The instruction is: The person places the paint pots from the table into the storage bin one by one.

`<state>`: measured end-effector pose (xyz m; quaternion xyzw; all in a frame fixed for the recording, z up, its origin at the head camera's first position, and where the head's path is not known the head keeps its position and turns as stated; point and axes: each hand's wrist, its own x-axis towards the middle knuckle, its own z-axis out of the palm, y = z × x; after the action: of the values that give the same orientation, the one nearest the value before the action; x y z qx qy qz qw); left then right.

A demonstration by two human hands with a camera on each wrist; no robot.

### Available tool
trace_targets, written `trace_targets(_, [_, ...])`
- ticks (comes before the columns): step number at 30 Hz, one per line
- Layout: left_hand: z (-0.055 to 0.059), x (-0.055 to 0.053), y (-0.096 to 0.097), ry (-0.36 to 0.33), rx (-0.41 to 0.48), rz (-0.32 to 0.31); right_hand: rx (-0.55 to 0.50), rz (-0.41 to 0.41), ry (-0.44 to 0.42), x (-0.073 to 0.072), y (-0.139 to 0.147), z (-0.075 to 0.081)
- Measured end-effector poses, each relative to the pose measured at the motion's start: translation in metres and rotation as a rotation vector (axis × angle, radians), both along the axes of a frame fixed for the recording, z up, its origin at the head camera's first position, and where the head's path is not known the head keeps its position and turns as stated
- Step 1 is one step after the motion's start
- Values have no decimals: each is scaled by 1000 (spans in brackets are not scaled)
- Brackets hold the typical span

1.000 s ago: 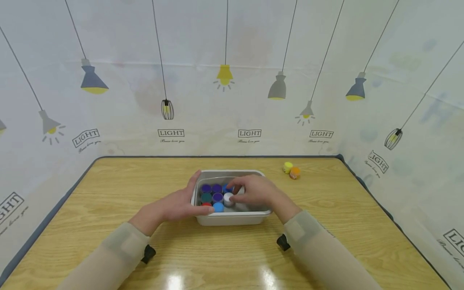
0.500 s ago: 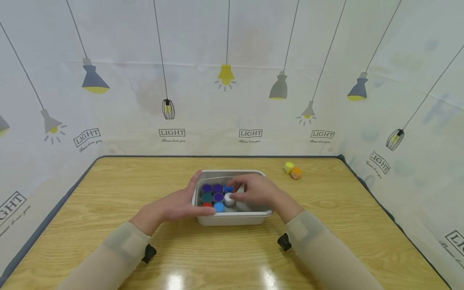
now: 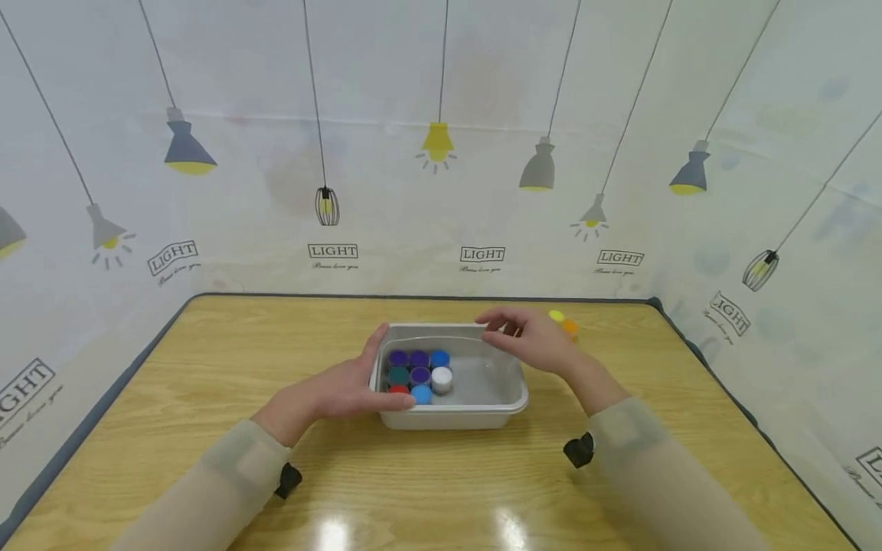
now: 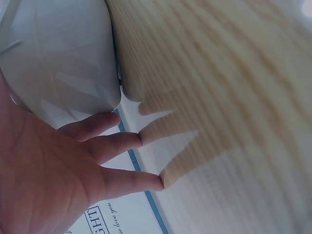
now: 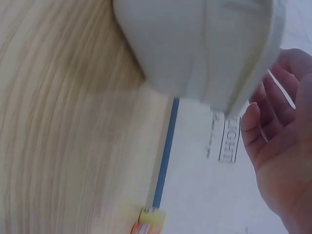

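Note:
A pale plastic bin (image 3: 451, 417) stands on the table with several small lidded pots grouped at its left end. Among them are a white-lidded pot (image 3: 442, 379), a blue one (image 3: 439, 358), a light blue one (image 3: 422, 395) and a dark green one (image 3: 397, 376). My left hand (image 3: 344, 392) rests against the bin's left end, thumb along the front rim. Its other fingers (image 4: 131, 180) are straight and spread in the left wrist view. Over the bin's far right rim hovers my right hand (image 3: 534, 340), loosely bent and holding nothing.
Behind the right hand, a yellow-lidded pot (image 3: 556, 315) and an orange-lidded pot (image 3: 570, 328) stand together on the wooden table (image 3: 386, 482). A lamp-printed cloth wall (image 3: 386, 153) rises along the table's back and sides.
My right hand has let go of the white-lidded pot, risen out of the bin and moved right and back to the far rim. The left hand keeps its place on the bin.

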<state>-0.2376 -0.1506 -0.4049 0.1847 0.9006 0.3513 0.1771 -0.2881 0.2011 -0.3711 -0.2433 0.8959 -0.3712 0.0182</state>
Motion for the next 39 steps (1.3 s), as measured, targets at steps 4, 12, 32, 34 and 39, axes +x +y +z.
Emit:
trace_targets(4, [0, 0, 0, 3, -5, 2, -33, -55, -2, -3, 30, -3])
trace_targets(12, [-2, -1, 0, -3, -17, 9, 2, -134, -36, -3, 85, -14])
trace_targets(32, [-1, -2, -1, -9, -15, 5, 56, -331, -112, -27, 143, -44])
trace_targets(34, [-1, -1, -1, -13, -15, 7, 66, -334, -122, -30, 144, -46])
trace_targets(39, [-1, -1, -2, -14, -14, 9, 93, -351, -133, -37, 145, -53])
